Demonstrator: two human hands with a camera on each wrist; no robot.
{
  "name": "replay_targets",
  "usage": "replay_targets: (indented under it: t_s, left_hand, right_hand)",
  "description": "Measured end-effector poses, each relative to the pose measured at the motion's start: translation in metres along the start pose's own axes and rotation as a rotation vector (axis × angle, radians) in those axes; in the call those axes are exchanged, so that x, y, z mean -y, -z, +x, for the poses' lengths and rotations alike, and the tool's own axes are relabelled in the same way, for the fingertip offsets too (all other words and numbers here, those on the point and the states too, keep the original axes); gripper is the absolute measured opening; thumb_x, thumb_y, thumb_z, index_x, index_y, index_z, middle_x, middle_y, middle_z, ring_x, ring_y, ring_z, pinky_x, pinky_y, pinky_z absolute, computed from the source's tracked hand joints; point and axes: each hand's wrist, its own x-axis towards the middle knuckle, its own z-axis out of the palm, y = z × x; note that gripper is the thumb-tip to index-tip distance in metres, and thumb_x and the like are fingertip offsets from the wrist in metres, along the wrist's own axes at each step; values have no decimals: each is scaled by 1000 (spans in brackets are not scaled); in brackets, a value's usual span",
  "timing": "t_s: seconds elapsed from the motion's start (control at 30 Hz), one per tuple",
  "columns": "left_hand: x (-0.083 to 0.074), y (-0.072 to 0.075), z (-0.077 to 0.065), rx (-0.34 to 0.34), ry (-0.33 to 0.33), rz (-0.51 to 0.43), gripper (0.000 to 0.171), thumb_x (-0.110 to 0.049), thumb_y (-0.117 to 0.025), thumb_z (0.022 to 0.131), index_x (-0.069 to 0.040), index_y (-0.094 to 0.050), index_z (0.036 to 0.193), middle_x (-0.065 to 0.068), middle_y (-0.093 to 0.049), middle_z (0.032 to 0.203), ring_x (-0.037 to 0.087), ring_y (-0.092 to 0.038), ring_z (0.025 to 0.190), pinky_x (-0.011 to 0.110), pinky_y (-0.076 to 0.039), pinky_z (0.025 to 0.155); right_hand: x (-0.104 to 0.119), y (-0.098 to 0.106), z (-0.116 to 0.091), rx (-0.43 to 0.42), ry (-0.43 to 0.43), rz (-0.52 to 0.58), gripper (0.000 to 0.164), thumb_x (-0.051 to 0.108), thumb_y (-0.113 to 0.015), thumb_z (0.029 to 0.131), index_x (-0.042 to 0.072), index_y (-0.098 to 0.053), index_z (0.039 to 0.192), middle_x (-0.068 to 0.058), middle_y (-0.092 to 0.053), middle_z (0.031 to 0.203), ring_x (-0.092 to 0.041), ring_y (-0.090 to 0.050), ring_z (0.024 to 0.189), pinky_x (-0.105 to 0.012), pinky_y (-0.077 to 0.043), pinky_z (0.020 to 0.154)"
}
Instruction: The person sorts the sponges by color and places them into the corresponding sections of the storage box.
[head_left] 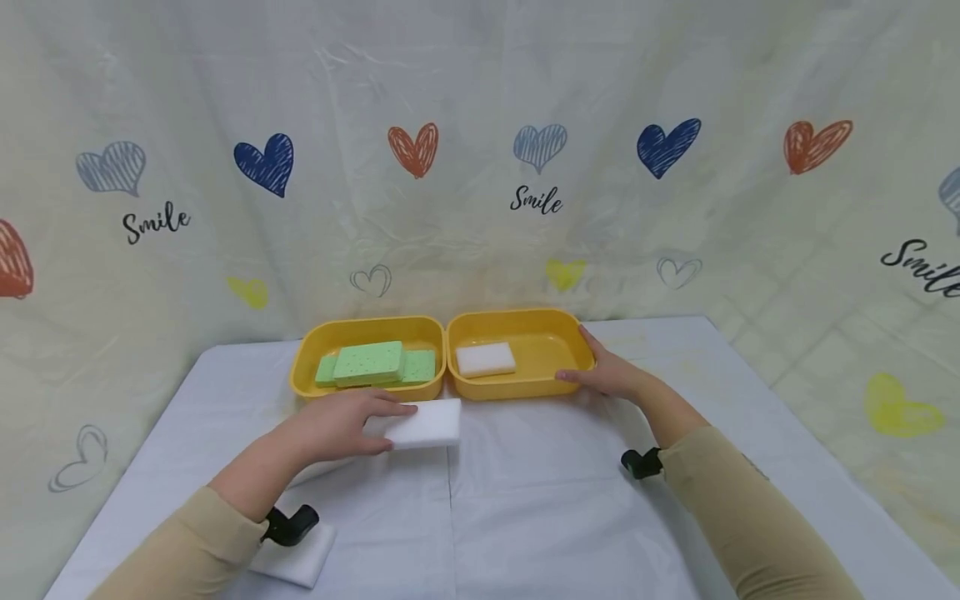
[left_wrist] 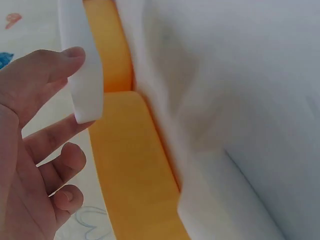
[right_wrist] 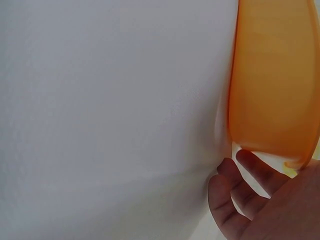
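Observation:
My left hand (head_left: 341, 425) pinches a white sponge block (head_left: 427, 423) by its left end, just in front of the left yellow tray (head_left: 300, 367). In the left wrist view the thumb is on one face of the block, with a finger at its lower edge. My right hand (head_left: 611, 373) grips the right end of the right yellow tray (head_left: 555, 390), thumb at the front rim. Another white sponge block (head_left: 486, 359) lies in that tray's left part. Several green sponge blocks (head_left: 369, 364) are in the left tray, one on top of the others.
On the white-covered table (head_left: 540, 500), a white block (head_left: 300, 560) lies partly hidden below my left wrist. The two trays stand side by side at the back edge. Behind them hangs a pale curtain (head_left: 465, 75) printed with hearts.

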Motion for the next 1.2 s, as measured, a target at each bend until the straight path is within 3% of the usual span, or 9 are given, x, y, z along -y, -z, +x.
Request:
replay_targets:
  t_s: [0.23,0.63,0.83,1.07,1.2]
  left_hand:
    - [-16,1,24,-66,-21,-40,53,-40,-76,86,-43,-59,136,-10,-58,133,15,-56,118,39,-49,98]
    - [-50,-7,102,-162,-43,-131,55,-44,-72,88,-41,-55,140,-1,-56,139,21,-56,120,40,-48,98]
    - [-68,-10,140,-148,24,-182,57,-47,-71,88,-43,-53,141,-2,-54,143,22,-52,127,43,-46,103]
    - [-82,-18,180,-130,44,-135,56,-43,-72,88,-38,-55,141,-1,-62,134,21,-56,119,40,-48,98]
    - [-90,-21,197,-89,64,-114,55,-43,-71,89,-38,-55,141,0,-61,136,22,-55,122,40,-46,102]
  right_hand:
    - [-2,1,-2,-8,0,0,115,57,-68,87,20,14,158,-25,-3,163,-48,-14,145,-65,-13,115]
    - [-6,1,0,-11,1,6,117,61,-69,84,22,13,159,-25,-4,163,-48,-16,145,-64,-14,116]
    - [-6,1,0,-21,-11,9,117,60,-70,84,23,12,159,-23,-5,163,-47,-16,145,-64,-15,115]
    - [-5,-1,1,-27,-33,2,117,61,-70,83,25,12,159,-22,-5,164,-47,-17,145,-66,-16,114]
    - [-5,-1,0,-33,-32,-2,117,62,-70,83,26,11,159,-22,-7,164,-48,-18,145,-67,-17,113]
